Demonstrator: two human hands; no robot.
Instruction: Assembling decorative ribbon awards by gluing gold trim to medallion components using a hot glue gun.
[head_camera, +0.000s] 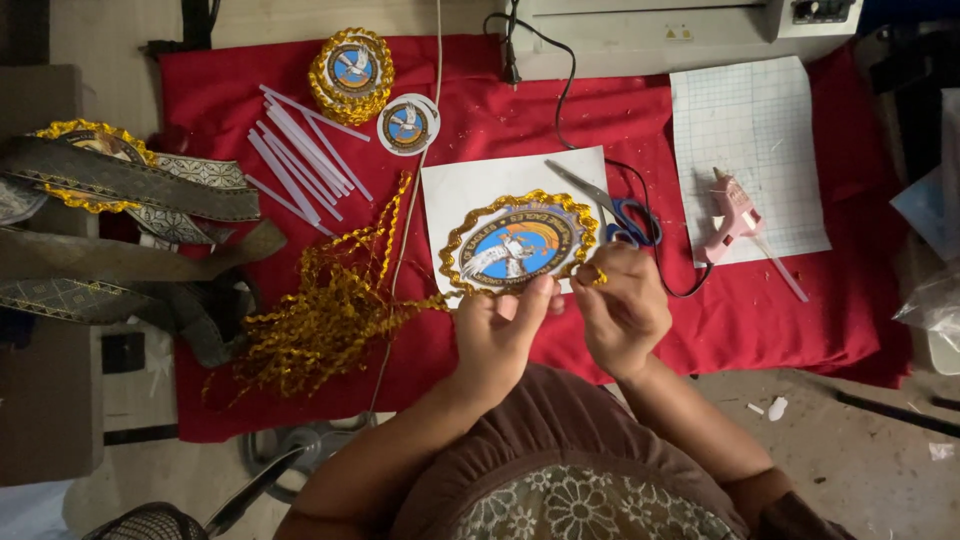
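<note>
At far left, patterned straps (120, 185) are laid across the table edge, one bearing a gold-trimmed badge (85, 150). On the red cloth (780, 320), a bundle of white glue sticks (300, 150) is spread in a fan, with a stack of finished badges (351, 73) and a single round sticker (408, 125) above and to its right. A heap of gold trim (320, 310) is piled below the sticks.

The left hand (497, 335) is raised from the lower centre, forearm angled up and to the right. Its fingers are closed on the lower edge of the oval badge (517, 243), thumb pressed at the rim. The badge is held just above a white sheet (450, 195), at the centre of the cloth.

The right hand (622, 305) is positioned just beside the left, wrist bent inward. Its fingers are pinched on the gold trim at the badge's right edge.

Scissors (610, 210) are placed on the sheet, partly hidden behind the right hand. Further right, a pink glue gun (732, 215) is rested on a grid mat (750, 120). A white machine (660, 30) is located along the top edge.
</note>
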